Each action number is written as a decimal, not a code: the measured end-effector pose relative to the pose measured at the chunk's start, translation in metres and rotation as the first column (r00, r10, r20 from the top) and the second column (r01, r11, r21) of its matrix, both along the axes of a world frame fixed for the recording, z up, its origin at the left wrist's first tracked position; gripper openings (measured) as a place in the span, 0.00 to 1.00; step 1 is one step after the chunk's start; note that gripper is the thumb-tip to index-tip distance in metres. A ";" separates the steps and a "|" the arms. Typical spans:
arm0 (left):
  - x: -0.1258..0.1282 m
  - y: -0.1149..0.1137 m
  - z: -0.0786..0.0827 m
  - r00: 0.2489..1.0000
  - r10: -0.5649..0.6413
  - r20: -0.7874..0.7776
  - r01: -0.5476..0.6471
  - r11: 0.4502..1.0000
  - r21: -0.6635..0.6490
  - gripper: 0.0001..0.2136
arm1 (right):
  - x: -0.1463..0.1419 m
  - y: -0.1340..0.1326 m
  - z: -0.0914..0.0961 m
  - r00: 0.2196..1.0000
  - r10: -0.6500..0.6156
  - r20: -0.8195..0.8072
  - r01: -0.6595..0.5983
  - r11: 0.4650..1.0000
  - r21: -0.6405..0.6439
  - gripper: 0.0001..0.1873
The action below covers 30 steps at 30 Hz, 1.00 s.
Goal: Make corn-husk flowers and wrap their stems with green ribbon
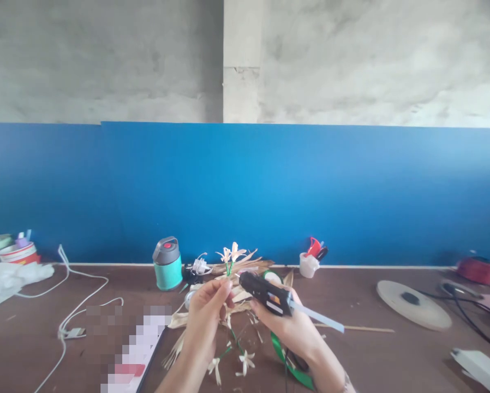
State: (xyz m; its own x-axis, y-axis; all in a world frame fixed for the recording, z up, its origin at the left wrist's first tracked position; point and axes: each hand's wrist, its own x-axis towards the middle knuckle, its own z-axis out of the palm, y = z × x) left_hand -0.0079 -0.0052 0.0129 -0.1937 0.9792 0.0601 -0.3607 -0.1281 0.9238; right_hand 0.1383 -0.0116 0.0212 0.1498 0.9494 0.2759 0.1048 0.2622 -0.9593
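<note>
Between the fingertips of my left hand are the green stems of a small spray of cream artificial flowers, held upright with the blossoms above the fingers. My right hand is wrapped round a black hot glue gun, and a long pale glue stick sticks out of its back end. The gun's nozzle points left, close to the stems at my left fingertips; whether it touches them I cannot tell. Below my hands, more cream flowers on green stems lie on the table beside a green ribbon.
Dried husk strips lie under and around my hands. Behind stand a teal flask and a white cup with red-handled scissors. White cables trail at left. A round white disc and black cables lie at right. A blue partition closes the back.
</note>
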 end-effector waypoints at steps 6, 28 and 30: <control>0.001 -0.001 0.003 1.000 -0.002 0.019 0.002 1.000 -0.011 0.14 | 0.002 0.006 -0.007 0.994 0.031 0.108 -0.039 0.996 0.074 0.14; 0.002 -0.001 -0.001 0.999 -0.034 0.012 0.034 0.999 -0.020 0.16 | 0.009 0.008 0.012 0.916 0.185 0.356 -0.248 0.958 0.141 0.06; 0.002 -0.001 0.000 0.999 -0.030 0.011 0.030 0.999 -0.028 0.16 | 0.009 0.007 0.012 0.918 0.170 0.359 -0.241 0.956 0.164 0.07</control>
